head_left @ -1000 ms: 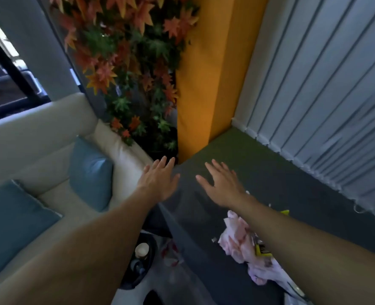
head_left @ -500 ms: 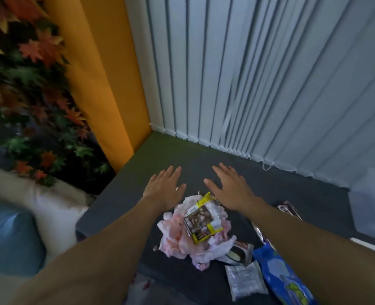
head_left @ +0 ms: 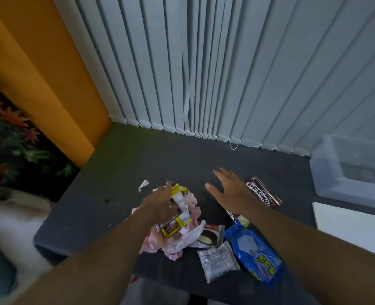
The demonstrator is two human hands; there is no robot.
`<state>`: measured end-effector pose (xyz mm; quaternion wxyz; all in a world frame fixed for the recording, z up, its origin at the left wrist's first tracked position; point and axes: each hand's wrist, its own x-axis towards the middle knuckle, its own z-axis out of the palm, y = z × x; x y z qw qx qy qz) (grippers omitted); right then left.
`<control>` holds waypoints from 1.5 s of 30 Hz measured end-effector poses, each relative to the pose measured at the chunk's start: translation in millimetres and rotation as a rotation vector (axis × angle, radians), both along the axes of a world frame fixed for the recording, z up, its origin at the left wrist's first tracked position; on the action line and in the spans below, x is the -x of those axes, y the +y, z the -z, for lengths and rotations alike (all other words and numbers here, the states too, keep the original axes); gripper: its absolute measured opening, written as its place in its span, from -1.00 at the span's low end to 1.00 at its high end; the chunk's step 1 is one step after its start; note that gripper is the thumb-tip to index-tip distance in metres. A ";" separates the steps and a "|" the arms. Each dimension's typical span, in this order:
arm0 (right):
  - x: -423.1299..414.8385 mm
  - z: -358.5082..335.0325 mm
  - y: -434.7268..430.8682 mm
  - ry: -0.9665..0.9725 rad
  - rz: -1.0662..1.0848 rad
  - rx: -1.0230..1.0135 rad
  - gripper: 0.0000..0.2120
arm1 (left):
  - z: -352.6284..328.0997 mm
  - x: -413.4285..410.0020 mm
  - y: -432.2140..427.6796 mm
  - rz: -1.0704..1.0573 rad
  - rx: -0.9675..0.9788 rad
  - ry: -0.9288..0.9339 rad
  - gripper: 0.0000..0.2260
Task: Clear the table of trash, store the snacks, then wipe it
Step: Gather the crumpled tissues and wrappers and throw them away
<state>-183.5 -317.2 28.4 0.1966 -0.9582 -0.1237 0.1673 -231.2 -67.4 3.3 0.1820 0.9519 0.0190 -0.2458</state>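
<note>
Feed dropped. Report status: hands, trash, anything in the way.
Left hand on trash pile, grip unclear. Right hand open, beside Koko Krunch packet. Pile not yet lifted; Choco Pie packet lies against it.

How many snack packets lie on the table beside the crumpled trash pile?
4: KoKo Krunch packet right of the right hand, Choco Pie packet against the pile, white packet nearest the camera, blue packet right of it. Others may be hidden.
</note>
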 end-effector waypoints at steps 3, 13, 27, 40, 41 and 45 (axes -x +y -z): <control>2.8 6.7 -4.6 0.013 -0.004 0.002 -0.30 | 17.6 -1.9 3.9 -0.020 -0.038 0.000 -0.14; -1.7 13.4 1.2 0.026 -0.045 -0.025 -0.30 | 17.7 -7.7 1.3 -0.053 -0.003 0.058 -0.55; -6.9 23.8 12.9 0.062 -0.071 -0.079 -0.29 | -15.1 -7.9 11.3 -0.042 0.186 -0.126 -0.95; 1.1 50.5 107.6 0.262 -0.134 -0.049 0.08 | -24.4 29.1 85.5 -0.452 0.161 -0.212 -0.82; 1.0 55.8 114.4 0.254 -0.123 -0.037 0.06 | -23.6 33.6 92.7 -0.490 0.171 -0.214 -0.82; 3.4 74.3 128.5 0.173 -0.123 0.063 -0.19 | -19.5 49.8 116.8 -0.662 0.234 -0.264 -0.84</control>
